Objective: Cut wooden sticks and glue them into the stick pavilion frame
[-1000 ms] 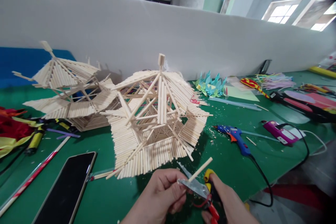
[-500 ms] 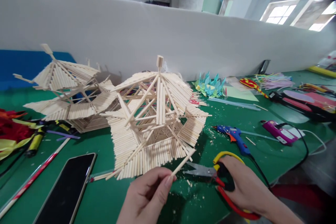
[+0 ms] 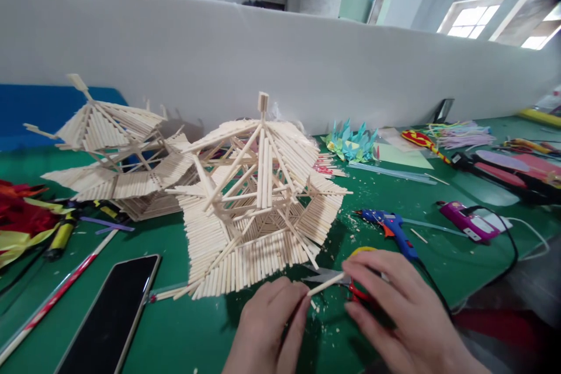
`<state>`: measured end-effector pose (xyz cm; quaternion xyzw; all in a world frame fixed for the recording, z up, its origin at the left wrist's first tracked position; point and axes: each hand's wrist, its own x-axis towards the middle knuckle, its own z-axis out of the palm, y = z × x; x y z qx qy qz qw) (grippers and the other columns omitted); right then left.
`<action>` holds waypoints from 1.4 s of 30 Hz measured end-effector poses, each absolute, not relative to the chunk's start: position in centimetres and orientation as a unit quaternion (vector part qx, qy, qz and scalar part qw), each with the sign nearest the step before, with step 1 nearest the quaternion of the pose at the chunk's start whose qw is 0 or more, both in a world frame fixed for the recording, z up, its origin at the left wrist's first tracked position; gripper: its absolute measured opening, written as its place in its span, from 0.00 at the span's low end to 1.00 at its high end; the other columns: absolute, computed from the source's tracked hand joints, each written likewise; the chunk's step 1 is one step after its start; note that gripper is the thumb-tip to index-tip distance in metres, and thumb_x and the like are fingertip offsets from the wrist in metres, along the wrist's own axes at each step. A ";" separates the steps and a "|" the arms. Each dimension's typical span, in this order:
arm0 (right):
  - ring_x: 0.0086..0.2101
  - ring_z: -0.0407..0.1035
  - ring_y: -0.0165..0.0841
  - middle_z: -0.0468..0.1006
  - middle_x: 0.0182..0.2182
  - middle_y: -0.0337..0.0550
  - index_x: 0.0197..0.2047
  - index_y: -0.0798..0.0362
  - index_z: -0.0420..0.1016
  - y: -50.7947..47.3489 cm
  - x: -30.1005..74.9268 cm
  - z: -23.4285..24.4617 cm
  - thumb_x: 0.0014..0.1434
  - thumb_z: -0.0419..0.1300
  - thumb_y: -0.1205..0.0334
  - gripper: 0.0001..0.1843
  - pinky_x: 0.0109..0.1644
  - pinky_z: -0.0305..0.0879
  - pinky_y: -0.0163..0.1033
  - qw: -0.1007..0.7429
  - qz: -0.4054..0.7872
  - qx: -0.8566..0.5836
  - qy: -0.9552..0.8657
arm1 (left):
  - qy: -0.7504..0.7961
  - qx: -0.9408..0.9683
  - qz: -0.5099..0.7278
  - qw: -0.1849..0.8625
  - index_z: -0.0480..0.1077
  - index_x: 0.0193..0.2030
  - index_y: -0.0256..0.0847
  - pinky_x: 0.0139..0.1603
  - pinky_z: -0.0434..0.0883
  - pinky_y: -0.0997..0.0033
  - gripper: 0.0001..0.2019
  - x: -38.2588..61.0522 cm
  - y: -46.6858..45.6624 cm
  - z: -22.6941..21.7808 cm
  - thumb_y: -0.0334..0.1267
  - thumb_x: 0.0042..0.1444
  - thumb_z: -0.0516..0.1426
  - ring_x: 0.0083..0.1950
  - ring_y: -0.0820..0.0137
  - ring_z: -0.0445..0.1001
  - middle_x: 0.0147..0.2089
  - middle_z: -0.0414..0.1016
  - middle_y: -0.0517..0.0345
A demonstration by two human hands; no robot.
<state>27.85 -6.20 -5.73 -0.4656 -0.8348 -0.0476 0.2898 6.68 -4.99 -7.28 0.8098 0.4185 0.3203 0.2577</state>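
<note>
My left hand [image 3: 274, 324] pinches one end of a short thin wooden stick [image 3: 326, 284] in front of the model pavilion. My right hand [image 3: 401, 310] is at the stick's other end, thumb and fingers apart; a fingertip overlaps the tip, and whether it touches I cannot tell. Behind the right hand lie scissors [image 3: 322, 274] with red and yellow handles, their blades pointing left and the handles mostly covered. The pavilion [image 3: 263, 245], built of many wooden sticks, stands just beyond both hands, with a pointed roof frame over a wider lower roof.
A second stick pavilion [image 3: 109, 128] stands at left. A phone [image 3: 111, 312] lies at the near left. Right of the pavilion are a blue glue gun [image 3: 388, 227], a purple power strip [image 3: 468, 222] and a turquoise paper piece [image 3: 350, 143]. Wood scraps are scattered on the green table [image 3: 184, 339].
My right hand has let go of the scissors, which now rest on the table, and has moved left to the stick's end. My left hand has shifted right with the stick, which is tilted flatter.
</note>
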 end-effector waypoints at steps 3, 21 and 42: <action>0.41 0.66 0.37 0.75 0.39 0.44 0.45 0.51 0.72 -5.7 25.4 -5.3 0.53 0.59 0.63 0.15 0.44 0.64 0.43 0.298 -0.021 -0.456 -0.838 | 0.404 0.838 0.306 0.202 0.67 0.36 0.38 0.27 0.67 0.72 0.08 6.8 -5.1 -7.1 0.28 0.57 0.48 0.28 0.68 0.69 0.27 0.70 0.54; 0.26 0.65 0.31 0.75 0.26 0.42 0.37 0.57 0.74 -5.8 26.3 -5.6 0.58 0.55 0.68 0.06 0.31 0.63 0.37 0.332 0.017 -0.414 -0.847 | 0.388 0.864 0.315 0.055 0.66 0.33 0.38 0.22 0.60 0.72 0.09 6.8 -5.6 -7.4 0.29 0.58 0.45 0.22 0.69 0.63 0.22 0.68 0.57; 0.17 0.59 0.29 0.67 0.14 0.38 0.22 0.54 0.70 -8.5 26.1 -9.9 0.61 0.48 0.67 0.18 0.20 0.53 0.34 0.312 -0.019 -0.397 -0.863 | 0.477 0.818 0.320 0.025 0.65 0.29 0.40 0.21 0.66 0.73 0.11 6.0 -7.1 -10.8 0.30 0.58 0.45 0.20 0.69 0.68 0.20 0.71 0.57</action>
